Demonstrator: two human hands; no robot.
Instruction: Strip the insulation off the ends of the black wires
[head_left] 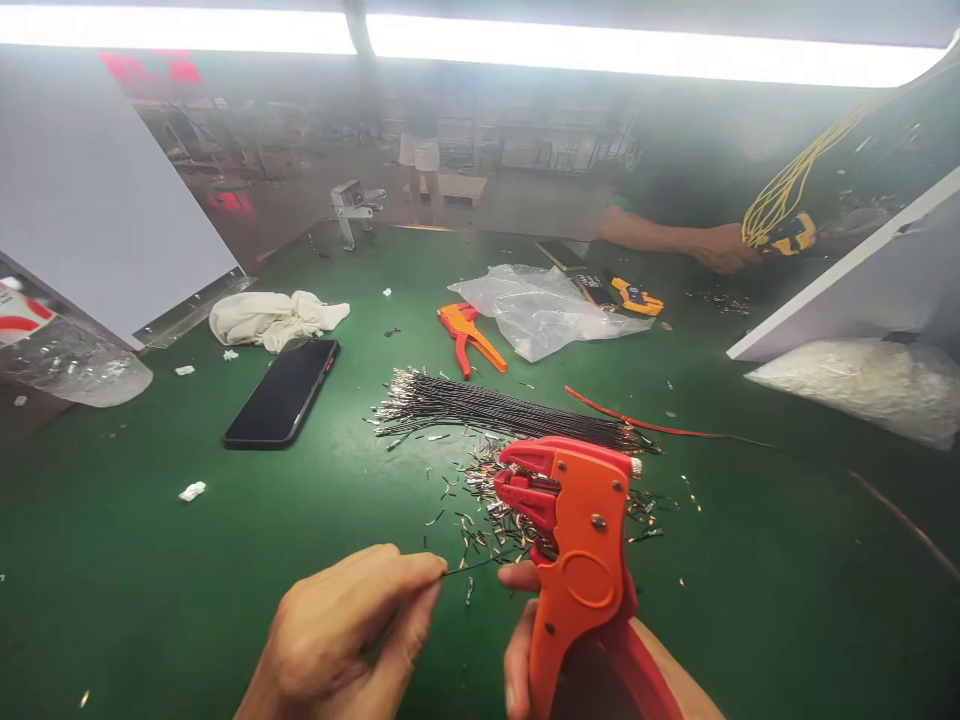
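Observation:
My left hand (349, 625) pinches a thin dark wire (471, 569) between thumb and forefinger; the wire's far end reaches toward my right fingers. An orange and red wire stripper (592, 540) stands upright in my right hand (519, 645), its jaws pointing left and a little apart, with no wire visible between them. Much of the right hand is hidden behind the tool. Just beyond lies a bundle of black wires (502, 405) with metal terminals at the left end and bare copper at the right. Small wire offcuts (487, 500) are heaped around the stripper's jaws.
A second orange stripper (471, 338) lies beside a clear plastic bag (547, 310). On the left are a phone (283, 395) and white gloves (277, 318). A red wire (637, 422) lies right of the bundle. Across the table, a co-worker's hand (724, 245) is near yellow wires (784, 195).

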